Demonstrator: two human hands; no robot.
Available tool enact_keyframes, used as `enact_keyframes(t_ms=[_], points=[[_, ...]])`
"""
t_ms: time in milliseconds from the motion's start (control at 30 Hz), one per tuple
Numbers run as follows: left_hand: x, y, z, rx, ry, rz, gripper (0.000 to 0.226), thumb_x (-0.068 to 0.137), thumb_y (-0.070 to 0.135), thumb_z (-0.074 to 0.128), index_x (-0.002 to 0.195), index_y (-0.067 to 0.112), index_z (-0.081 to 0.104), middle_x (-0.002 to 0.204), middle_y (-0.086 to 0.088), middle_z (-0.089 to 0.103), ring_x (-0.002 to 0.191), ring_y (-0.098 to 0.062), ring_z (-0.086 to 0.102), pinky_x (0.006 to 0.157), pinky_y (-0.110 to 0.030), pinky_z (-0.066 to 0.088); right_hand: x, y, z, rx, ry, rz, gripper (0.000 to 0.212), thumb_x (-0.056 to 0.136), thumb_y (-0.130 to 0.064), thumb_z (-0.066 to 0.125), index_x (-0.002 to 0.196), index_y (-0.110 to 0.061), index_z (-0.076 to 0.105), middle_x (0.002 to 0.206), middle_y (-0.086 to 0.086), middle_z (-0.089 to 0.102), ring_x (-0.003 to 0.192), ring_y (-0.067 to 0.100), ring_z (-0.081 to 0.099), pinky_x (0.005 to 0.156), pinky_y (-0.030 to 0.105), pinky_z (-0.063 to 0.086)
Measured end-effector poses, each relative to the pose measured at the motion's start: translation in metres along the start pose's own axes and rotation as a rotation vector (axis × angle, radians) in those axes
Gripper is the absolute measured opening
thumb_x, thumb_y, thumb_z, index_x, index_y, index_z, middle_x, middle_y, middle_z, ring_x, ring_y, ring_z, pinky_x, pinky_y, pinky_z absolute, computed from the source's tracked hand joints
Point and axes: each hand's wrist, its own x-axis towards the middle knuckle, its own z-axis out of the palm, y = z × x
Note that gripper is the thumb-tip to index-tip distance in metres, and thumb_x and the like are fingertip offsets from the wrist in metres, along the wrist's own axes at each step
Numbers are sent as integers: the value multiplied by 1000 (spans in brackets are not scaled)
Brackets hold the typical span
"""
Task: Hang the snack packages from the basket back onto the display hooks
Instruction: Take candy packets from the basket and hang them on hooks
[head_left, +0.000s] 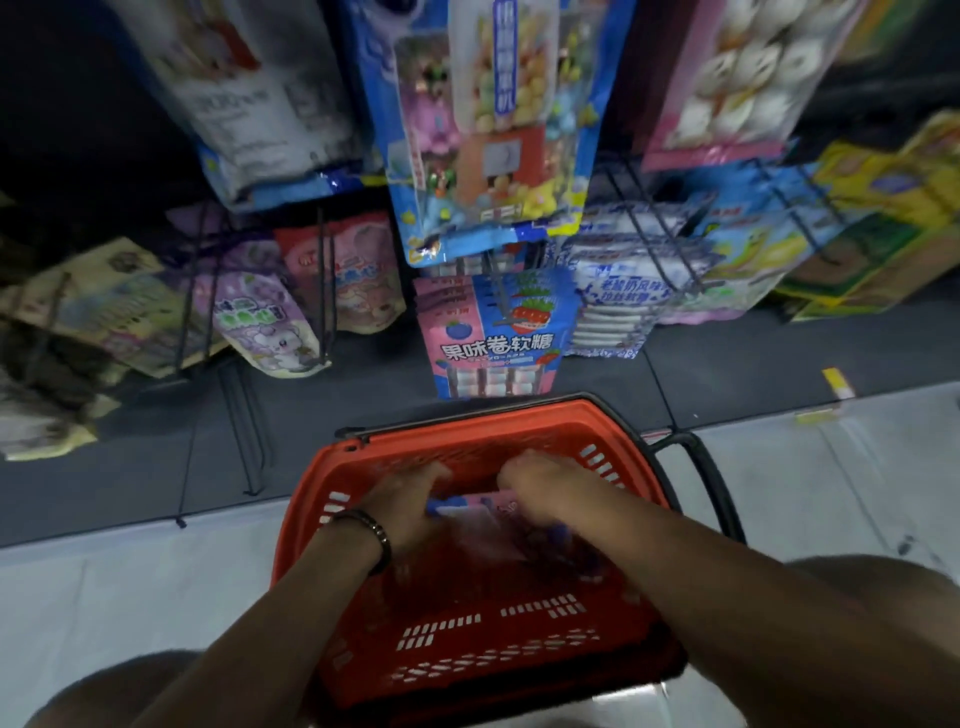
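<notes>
Hands (410, 499) (540, 491) on a pink snack package (480, 512) inside the red basket (467, 432)

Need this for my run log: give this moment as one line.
stage: pickup | left hand: in red basket, at pink-blue package | right hand: at same package | grip: blurred, unclear

two bare forearms lead to the left grip (410, 499) and the right grip (540, 486). just behind the left grip, a thin dark bracelet (376, 535) of small glossy links circles the wrist. well behind both grips, two bare knees (119, 691) show, dim and blurred.
</notes>
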Motion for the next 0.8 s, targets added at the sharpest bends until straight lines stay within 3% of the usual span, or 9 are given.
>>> enact_keyframes(t_ms=[167,300,400,433,500,567,633,733,800], points=[[-30,17,-4,-120,109,57,82,72,55,85,145,29,57,144,7,64,132,-12,61,114,-32,46,-61,-13,-38,-92,125,-122,17,93,-7,69,105,-17,76,111,9,75,108,31,71,85,30,53],[-60,41,2,-284,199,121,64,75,72,69,124,30,71,110,12,76,99,-9,70,90,-36,55,-111,-29,-62,-120,272,-230,15,101,-12,61,110,-15,73,118,13,57,108,35,63,85,34,48],[-84,60,4,-362,324,108,35,91,50,76,121,34,72,105,10,75,96,-12,68,88,-36,53,-142,-35,-68,-77,400,-261,15,103,-14,59,113,-16,70,135,14,42,100,34,62,84,34,48],[-89,60,5,-427,395,86,14,93,39,78,104,33,73,93,11,72,87,-8,65,83,-35,50,-151,-35,-66,-16,473,-282,20,102,-15,61,120,-21,68,144,12,36,103,34,62,89,38,53],[-99,63,4,-552,464,38,21,95,27,78,79,32,65,71,17,66,68,4,59,73,-28,46,-167,-35,-57,162,668,-318,49,99,-19,69,143,-33,55,161,4,21,116,30,63,100,42,55],[-110,64,0,-722,504,44,8,96,28,78,89,30,75,77,21,75,72,8,67,78,-29,56,-182,-33,-43,404,909,-292,65,96,-22,75,151,-38,44,164,-4,17,118,21,64,103,42,55],[-120,67,-6,-824,510,51,13,95,36,77,105,29,79,94,15,81,88,-6,76,86,-41,61,-185,-27,-27,652,1106,-161,68,91,-27,81,148,-33,45,152,-6,27,118,18,63,106,40,55],[-135,73,-12,-945,495,55,22,96,40,75,111,24,79,106,1,83,103,-26,78,93,-49,61,-175,-12,-7,1023,1066,54,75,79,-38,91,138,-20,49,133,-2,49,123,22,59,104,38,53],[-142,77,-13,-1037,463,65,26,94,40,75,113,21,78,111,-4,82,107,-32,77,98,-56,59,-175,-5,0,1367,875,-11,55,85,-28,89,129,-10,60,112,4,72,109,27,71,90,32,59]])
